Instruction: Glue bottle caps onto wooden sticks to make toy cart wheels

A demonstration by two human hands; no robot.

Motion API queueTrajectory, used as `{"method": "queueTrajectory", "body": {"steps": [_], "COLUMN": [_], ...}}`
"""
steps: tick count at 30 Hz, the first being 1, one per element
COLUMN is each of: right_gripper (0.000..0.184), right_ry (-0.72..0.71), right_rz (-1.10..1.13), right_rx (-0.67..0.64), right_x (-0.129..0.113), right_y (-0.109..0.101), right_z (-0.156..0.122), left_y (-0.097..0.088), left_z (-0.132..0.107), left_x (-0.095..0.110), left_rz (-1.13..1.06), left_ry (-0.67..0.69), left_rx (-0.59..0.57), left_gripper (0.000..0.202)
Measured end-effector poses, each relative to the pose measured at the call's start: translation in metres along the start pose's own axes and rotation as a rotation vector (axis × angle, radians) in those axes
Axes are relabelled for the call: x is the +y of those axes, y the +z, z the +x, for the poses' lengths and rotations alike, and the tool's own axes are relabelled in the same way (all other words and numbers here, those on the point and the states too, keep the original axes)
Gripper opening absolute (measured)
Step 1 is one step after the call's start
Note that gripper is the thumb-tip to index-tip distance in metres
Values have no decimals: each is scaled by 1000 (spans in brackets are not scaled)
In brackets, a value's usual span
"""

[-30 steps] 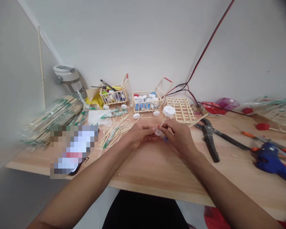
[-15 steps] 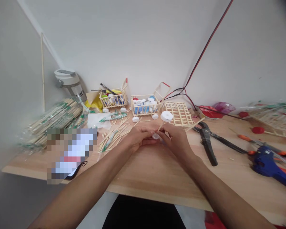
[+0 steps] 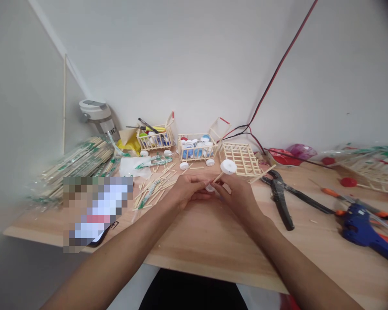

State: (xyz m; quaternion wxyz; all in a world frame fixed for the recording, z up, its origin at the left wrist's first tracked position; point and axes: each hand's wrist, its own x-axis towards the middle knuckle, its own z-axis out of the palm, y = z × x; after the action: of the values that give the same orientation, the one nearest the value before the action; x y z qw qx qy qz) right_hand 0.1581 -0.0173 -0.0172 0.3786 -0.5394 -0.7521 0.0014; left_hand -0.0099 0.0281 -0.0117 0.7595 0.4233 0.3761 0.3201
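My left hand (image 3: 190,189) is closed on a whitish bottle cap (image 3: 210,187) just above the wooden table. My right hand (image 3: 234,189) pinches a thin wooden stick (image 3: 218,177) whose lower end meets that cap. At the stick's other end sits a white bottle cap (image 3: 228,166), above my right fingers. Behind my hands stands a small stick-built cart (image 3: 198,150) on white cap wheels, filled with blue and white caps. To its right lies a lattice frame of sticks (image 3: 241,157).
Another stick cart (image 3: 155,140) holds caps and pens. Loose cut sticks (image 3: 158,185), bagged sticks (image 3: 77,165) and a phone (image 3: 100,213) lie left. Black-handled cutters (image 3: 281,202), a blue glue gun (image 3: 358,226) and red caps (image 3: 348,182) are right. A lidded cup (image 3: 98,116) stands behind.
The stick with its white cap has tilted slightly to the right and lower. Both hands keep their hold, and the whole view has shifted a little.
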Motion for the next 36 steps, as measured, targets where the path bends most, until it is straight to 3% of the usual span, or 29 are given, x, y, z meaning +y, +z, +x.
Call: {"method": "queueTrajectory", "body": {"steps": [6, 20, 29, 36], "right_gripper": [16, 11, 15, 16], "right_ry": [3, -10, -3, -14], "right_rz": [26, -21, 28, 7], "right_rx": [-32, 10, -45, -5], "right_x": [0, 1, -1, 1], "right_y": [-2, 0, -4, -2], "right_z": [1, -1, 1, -1], "left_y": [-1, 1, 5, 5], "left_z": [0, 0, -2, -3], "left_x": [-2, -2, -2, -1], "left_rz": [-43, -3, -17, -46], "left_ry": [28, 18, 4, 10], "left_rx": [-54, 14, 4, 3], "left_gripper": [40, 35, 28, 26]}}
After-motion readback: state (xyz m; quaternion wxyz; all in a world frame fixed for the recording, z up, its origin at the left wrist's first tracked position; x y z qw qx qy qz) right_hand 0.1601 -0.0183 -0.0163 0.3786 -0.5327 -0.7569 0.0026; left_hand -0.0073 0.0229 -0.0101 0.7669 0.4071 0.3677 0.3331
